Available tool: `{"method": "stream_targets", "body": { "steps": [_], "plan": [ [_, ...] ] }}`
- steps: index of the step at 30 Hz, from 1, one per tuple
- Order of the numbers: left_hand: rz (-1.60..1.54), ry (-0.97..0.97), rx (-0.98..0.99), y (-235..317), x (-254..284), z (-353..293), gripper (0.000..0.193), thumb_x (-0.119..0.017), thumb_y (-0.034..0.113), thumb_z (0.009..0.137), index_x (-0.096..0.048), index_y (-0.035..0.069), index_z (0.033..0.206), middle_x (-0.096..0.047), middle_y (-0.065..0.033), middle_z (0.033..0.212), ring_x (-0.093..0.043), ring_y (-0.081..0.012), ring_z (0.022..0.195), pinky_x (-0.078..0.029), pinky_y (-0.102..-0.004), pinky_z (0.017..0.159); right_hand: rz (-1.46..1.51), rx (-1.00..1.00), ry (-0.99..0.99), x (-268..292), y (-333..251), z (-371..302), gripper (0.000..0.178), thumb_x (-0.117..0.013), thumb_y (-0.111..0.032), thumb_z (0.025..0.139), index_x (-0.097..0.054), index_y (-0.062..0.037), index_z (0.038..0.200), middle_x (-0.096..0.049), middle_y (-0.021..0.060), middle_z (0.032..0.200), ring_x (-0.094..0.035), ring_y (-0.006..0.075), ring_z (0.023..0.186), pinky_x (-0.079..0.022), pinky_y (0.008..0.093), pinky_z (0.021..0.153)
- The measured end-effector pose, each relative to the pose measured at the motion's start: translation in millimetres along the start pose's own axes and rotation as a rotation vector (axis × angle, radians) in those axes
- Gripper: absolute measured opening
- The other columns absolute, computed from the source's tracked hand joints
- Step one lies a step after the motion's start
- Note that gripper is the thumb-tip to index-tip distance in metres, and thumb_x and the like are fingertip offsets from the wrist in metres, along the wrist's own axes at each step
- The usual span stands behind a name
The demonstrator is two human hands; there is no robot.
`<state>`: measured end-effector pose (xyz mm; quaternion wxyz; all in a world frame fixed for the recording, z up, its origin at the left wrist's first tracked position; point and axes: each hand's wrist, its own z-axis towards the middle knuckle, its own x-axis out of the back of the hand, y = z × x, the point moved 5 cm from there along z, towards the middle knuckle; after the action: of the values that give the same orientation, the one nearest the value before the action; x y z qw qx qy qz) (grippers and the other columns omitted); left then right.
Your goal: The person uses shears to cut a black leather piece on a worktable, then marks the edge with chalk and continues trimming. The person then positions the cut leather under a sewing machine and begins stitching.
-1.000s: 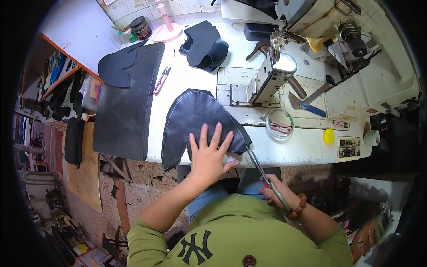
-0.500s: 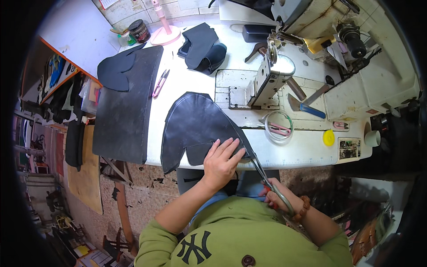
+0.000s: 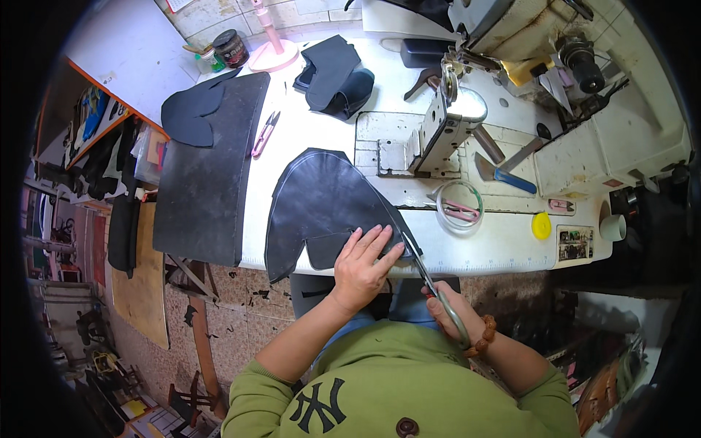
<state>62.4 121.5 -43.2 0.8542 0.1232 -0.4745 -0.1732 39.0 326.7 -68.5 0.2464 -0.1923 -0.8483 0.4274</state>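
Note:
A black leather piece (image 3: 328, 193), rounded at its far end and notched at the near edge, lies on the white table before me. My left hand (image 3: 364, 263) rests flat on its near right part, fingers spread. At the lower right, my right hand (image 3: 449, 310) grips the handles of large metal scissors (image 3: 425, 274). Their blades meet the leather's right edge just beyond my left fingertips, where a narrow strip runs along the rim. The lower handle is partly hidden by my fingers.
A sewing machine (image 3: 445, 124) stands right of the leather. Near it are a round clear dish (image 3: 460, 208) of small tools, a blue-handled knife (image 3: 515, 181) and a yellow cap (image 3: 541, 226). Leftward lie pink thread snips (image 3: 265, 135) and a dark board (image 3: 208, 182) carrying black cut pieces (image 3: 191, 113).
The scissors' handles have come together and swung slightly left and up, with my right hand more closed. My left hand and the leather stay nearly in place.

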Motion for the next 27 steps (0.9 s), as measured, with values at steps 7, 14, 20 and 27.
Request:
{"method": "stream_targets", "body": {
  "steps": [7,14,20,27],
  "plan": [
    [-0.054,0.005,0.031,-1,1,-1,0.032,-0.07,0.01,0.075,-0.073,0.018,0.105,-0.067,-0.0089,0.12,-0.063,-0.0284,0.112,-0.047,-0.0477,0.097,0.168,-0.052,-0.036,-9,4,-3,0.056,-0.052,-0.052,0.097,-0.05,-0.002,0.122,-0.059,0.0053,0.082,-0.054,0.0114,0.069,-0.046,0.026,0.062],
    [-0.191,0.005,0.077,6,7,-12,0.034,-0.069,0.008,0.073,-0.073,0.017,0.105,-0.066,-0.0101,0.119,-0.063,-0.0294,0.112,-0.048,-0.0493,0.097,0.349,-0.058,-0.127,-16,-18,11,0.063,-0.042,-0.061,0.097,-0.041,-0.0051,0.127,-0.052,0.0033,0.082,-0.049,0.0085,0.062,-0.044,0.0228,0.056],
    [-0.221,0.001,0.074,6,9,-16,0.035,-0.068,0.006,0.072,-0.073,0.017,0.105,-0.067,-0.0101,0.118,-0.063,-0.0296,0.112,-0.048,-0.05,0.096,0.288,-0.06,-0.082,-17,-23,11,0.059,-0.042,-0.06,0.098,-0.047,-0.0035,0.115,-0.051,0.0017,0.076,-0.048,0.0086,0.059,-0.043,0.024,0.053],
    [-0.075,-0.071,0.093,12,10,-7,0.046,-0.064,0.003,0.072,-0.066,0.01,0.118,-0.059,-0.0133,0.13,-0.057,-0.0315,0.121,-0.043,-0.0508,0.101,0.127,0.051,0.027,-14,-25,8,0.058,-0.043,-0.057,0.099,-0.051,-0.001,0.107,-0.046,-0.0017,0.063,-0.047,0.0073,0.057,-0.042,0.0236,0.053]
  ]
}}
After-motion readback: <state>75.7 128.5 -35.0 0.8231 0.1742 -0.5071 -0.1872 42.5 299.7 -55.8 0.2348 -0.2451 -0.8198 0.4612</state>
